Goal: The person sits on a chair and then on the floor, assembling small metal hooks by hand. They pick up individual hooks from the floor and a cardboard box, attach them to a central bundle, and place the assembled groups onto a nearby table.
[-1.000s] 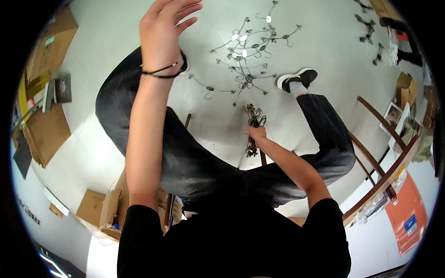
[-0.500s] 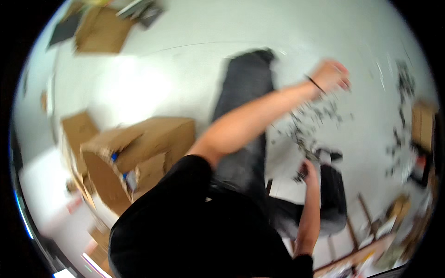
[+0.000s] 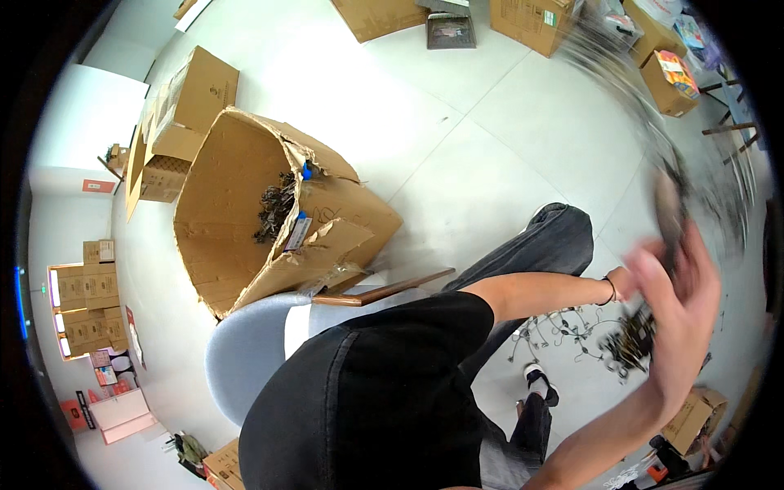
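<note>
My right hand (image 3: 682,298) is raised at the right, its fingers wrapped round the dark, narrow end of a bundle of thin dark strands (image 3: 608,61). The strands fan out toward the upper right and are smeared by motion, so their exact kind is unclear. My left hand (image 3: 624,283), with a dark band at its wrist, reaches in close beside the right one. Its fingers are hidden behind the right hand. Below both hands, a clump of dark pieces (image 3: 627,341) and curly dark wire sprigs (image 3: 563,327) lie on the floor.
A large torn cardboard box (image 3: 220,204) holding dark sprigs (image 3: 276,208) lies open at the left. My blue-grey chair (image 3: 245,347) is beside it. More cartons (image 3: 531,24) stand along the far side, near a dark flat tray (image 3: 450,33).
The view has turned leftward, bringing the box nearer the middle. My hands, apart before, are now close together. My right hand has risen, with the strand bundle now blurred in it.
</note>
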